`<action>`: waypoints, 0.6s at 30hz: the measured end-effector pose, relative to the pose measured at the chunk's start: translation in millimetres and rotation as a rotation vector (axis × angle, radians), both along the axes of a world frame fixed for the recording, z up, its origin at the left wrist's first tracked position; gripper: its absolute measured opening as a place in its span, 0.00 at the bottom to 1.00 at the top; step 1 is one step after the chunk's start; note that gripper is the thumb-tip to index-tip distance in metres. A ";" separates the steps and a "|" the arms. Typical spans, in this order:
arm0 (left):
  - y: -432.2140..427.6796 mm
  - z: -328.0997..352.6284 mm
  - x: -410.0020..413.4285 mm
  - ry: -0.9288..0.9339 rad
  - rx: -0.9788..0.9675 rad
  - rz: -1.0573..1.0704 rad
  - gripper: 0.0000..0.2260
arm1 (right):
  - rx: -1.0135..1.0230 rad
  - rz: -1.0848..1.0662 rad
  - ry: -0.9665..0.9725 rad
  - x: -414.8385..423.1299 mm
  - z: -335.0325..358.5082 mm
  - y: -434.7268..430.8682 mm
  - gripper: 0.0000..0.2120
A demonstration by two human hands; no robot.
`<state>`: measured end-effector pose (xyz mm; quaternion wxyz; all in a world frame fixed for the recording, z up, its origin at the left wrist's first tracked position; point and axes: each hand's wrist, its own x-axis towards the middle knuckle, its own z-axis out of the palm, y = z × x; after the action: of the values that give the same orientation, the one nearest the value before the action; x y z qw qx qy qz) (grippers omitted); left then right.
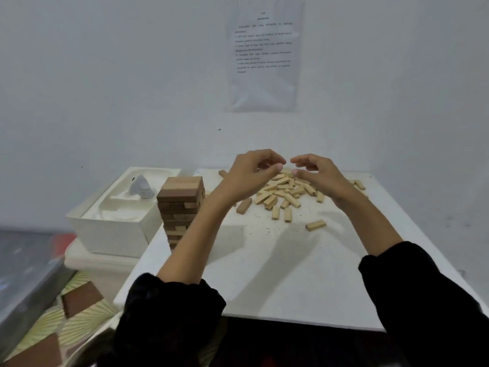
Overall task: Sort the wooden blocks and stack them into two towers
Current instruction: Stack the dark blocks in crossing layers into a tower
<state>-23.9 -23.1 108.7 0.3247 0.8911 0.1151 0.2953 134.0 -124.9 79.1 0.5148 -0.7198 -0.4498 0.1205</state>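
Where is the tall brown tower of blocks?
In the head view, the tower stands on the left edge of the white table, between the white box to its left and the loose pile of pale blocks to its right.

A printed sheet (264, 56) in a clear sleeve hangs on the plain white wall (105, 75), its text too blurred to read. Left of the white table (277, 274) sits a white moulded box (116, 229) with a small pale object (141, 188) resting in its recess. Lower left, there's a leaf-patterned floor covering (79, 324) beside a grey slab (23, 274).
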 end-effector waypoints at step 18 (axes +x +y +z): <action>128.1 -130.9 134.3 -0.067 -0.402 0.464 0.05 | -0.068 -0.046 -0.025 105.2 -100.7 101.3 0.11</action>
<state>110.4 105.0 -22.1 0.4219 0.7489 0.3608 0.3619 239.2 -23.6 -21.6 0.4870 -0.7485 -0.4351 0.1148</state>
